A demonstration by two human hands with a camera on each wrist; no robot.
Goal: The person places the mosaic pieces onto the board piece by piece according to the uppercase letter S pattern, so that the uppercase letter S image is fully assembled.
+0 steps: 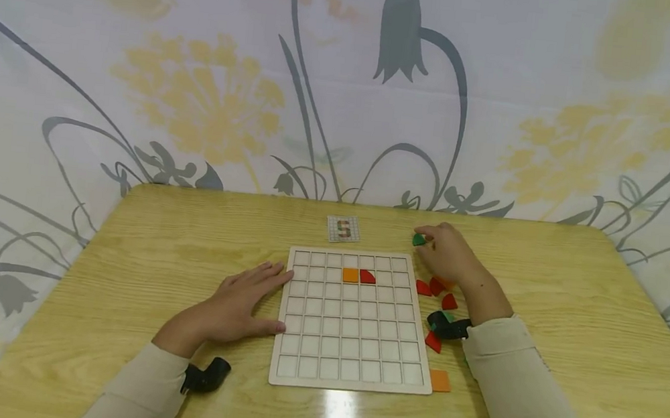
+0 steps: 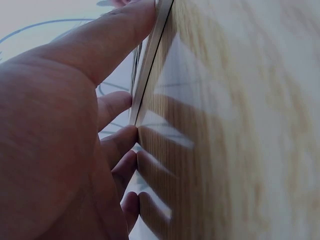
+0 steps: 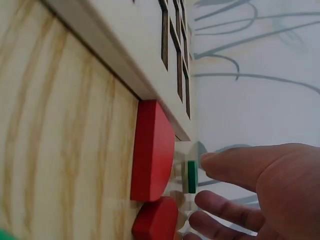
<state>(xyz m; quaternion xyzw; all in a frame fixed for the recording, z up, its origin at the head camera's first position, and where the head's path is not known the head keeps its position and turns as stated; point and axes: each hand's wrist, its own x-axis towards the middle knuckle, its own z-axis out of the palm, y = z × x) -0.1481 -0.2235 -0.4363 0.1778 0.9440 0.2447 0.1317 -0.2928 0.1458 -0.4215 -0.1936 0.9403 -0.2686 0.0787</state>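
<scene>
1. Head view: your left hand [image 1: 237,304] lies with fingers straight and spread, at the left edge of the grid board [image 1: 350,331]. Your right hand [image 1: 452,254] is off the board's far right corner, fingers parted around a green piece [image 1: 419,240]. An orange square [image 1: 350,275] and a red quarter [image 1: 367,277] sit side by side in the second row from the far edge; a pattern card [image 1: 343,228] lies beyond. Loose red pieces [image 1: 450,301] and an orange tile [image 1: 441,381] line the right edge; your wrist camera [image 1: 447,326] and sleeve [image 1: 527,382] block part of that scatter.
2. Left wrist view: your extended fingers meet the board's side, gripping nothing.
3. Right wrist view: your thumb and fingers stand apart beside the green piece; contact is unclear. Two red pieces lie nearer, along the board.
</scene>
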